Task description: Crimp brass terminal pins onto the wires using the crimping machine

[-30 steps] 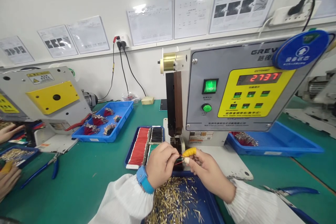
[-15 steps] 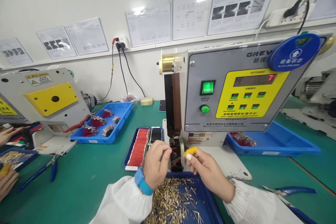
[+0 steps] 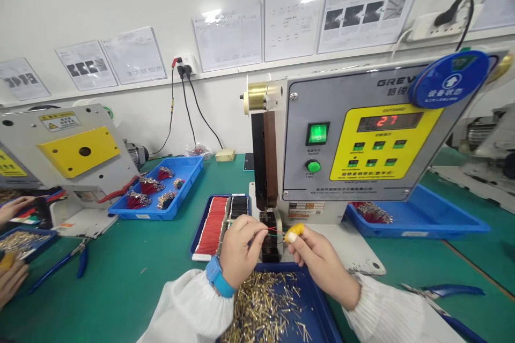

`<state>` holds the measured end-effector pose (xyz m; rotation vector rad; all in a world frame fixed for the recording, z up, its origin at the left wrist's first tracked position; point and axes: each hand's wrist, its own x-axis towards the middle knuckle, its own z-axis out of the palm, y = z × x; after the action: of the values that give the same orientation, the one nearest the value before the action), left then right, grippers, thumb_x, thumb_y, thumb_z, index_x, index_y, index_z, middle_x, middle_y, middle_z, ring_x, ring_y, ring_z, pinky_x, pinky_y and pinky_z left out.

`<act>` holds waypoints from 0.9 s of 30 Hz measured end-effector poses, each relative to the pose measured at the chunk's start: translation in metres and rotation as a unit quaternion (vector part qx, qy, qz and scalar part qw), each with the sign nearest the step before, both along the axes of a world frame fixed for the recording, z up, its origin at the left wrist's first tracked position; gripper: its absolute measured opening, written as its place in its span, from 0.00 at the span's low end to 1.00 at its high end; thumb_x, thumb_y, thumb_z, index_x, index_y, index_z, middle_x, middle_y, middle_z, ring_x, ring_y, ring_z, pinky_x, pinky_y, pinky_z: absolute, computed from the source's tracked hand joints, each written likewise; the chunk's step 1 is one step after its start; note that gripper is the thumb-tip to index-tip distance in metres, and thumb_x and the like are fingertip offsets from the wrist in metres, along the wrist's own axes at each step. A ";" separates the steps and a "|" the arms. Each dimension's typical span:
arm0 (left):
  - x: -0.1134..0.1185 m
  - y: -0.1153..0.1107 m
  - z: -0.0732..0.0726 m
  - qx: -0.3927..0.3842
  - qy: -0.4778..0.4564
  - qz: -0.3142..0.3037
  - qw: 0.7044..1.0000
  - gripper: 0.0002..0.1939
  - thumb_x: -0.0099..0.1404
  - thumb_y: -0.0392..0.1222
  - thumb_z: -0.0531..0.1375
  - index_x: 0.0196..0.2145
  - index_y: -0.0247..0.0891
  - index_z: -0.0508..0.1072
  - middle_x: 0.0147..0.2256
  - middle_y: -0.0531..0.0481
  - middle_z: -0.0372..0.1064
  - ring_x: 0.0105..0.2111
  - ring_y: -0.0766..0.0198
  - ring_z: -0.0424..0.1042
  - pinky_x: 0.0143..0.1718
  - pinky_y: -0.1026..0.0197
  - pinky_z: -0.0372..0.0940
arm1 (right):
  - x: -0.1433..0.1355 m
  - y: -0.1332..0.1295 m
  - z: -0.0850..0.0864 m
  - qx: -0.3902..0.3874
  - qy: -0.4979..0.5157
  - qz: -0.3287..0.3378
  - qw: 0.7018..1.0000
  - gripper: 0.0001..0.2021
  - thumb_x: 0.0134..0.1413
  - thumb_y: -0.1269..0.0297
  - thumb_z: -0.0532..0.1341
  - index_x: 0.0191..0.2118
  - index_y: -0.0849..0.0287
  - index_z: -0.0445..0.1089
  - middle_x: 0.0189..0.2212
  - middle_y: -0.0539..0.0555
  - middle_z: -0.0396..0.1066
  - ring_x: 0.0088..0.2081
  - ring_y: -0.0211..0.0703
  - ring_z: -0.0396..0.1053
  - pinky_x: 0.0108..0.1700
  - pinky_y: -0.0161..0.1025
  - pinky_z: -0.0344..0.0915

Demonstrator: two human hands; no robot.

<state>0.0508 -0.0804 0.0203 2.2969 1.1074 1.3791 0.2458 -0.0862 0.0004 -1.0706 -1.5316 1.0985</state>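
Head camera: the thin wires (image 3: 276, 229), jutting free from the right hand (image 3: 319, 262) half a second ago, are now spanning to the left hand (image 3: 240, 251) before the machine (image 3: 301, 171), both grips pinching and steadying them.

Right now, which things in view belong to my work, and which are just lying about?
Seemingly in the job: red and green wires between left hand and right hand; nearer machine; tray of brass-coloured pieces below them.

Apparently just lying about: blue-handled pliers at right; yellowish block; dark slab.
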 end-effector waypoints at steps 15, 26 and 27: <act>0.000 0.000 -0.002 -0.030 0.032 -0.015 0.999 0.09 0.71 0.38 0.52 0.36 0.38 0.71 0.32 0.49 0.66 0.34 0.64 0.66 0.36 0.62 0.61 | 0.000 0.000 -0.001 0.008 0.005 -0.001 1.000 0.22 0.60 0.42 0.54 0.29 0.57 0.64 0.23 0.49 0.68 0.21 0.36 0.64 0.23 0.34 0.61; 0.000 0.000 -0.001 -0.029 0.031 -0.022 0.999 0.09 0.71 0.38 0.51 0.36 0.37 0.70 0.32 0.49 0.65 0.34 0.65 0.66 0.36 0.63 0.60 | 0.001 0.002 -0.004 0.010 -0.001 0.001 1.000 0.21 0.60 0.43 0.54 0.30 0.57 0.64 0.22 0.49 0.67 0.22 0.36 0.64 0.23 0.34 0.60; 0.000 0.000 -0.001 -0.030 0.030 -0.022 0.999 0.09 0.71 0.38 0.52 0.36 0.37 0.70 0.32 0.49 0.65 0.34 0.65 0.66 0.36 0.63 0.60 | 0.001 0.001 -0.004 0.011 -0.001 0.002 1.000 0.21 0.60 0.43 0.54 0.30 0.57 0.64 0.22 0.49 0.67 0.22 0.35 0.63 0.24 0.33 0.60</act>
<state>0.0512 -0.0805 0.0192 2.3196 1.0928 1.2527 0.2467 -0.0848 -0.0035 -1.0555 -1.5445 1.0819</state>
